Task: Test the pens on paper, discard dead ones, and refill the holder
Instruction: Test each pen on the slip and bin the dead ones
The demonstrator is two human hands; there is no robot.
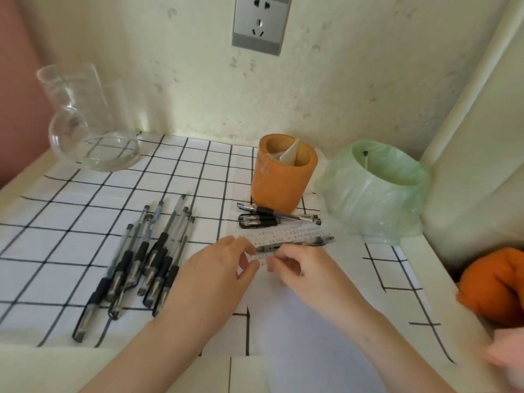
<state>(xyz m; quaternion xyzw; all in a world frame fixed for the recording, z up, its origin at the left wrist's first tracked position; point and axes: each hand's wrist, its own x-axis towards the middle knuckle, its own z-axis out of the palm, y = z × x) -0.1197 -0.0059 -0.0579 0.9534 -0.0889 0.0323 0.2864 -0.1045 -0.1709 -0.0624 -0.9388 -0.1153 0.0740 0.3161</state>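
Looking down, I see my bench [56, 364] with a white cloth [85, 222] on it that has black squares. The sheet of paper [312, 336] lies on the cloth at the lower middle of the frame, with rows of small test marks along its top edge.

At the right middle sits a little bin in a green bag [374, 191], and one thin thing lies inside it. A clear glass jug [85, 123] stands at the upper left. The orange holder [280, 177] is up in the middle, just left of the bin.

A pile of pens [141, 259] lies at the left middle. A few more pens [272, 218] lie just in front of the holder.

My left hand [209, 276] and my right hand [300, 273] meet at the top of the paper. Their fingers pinch something small. I cannot tell what. One pen [300, 243] lies across the paper right above my fingers.
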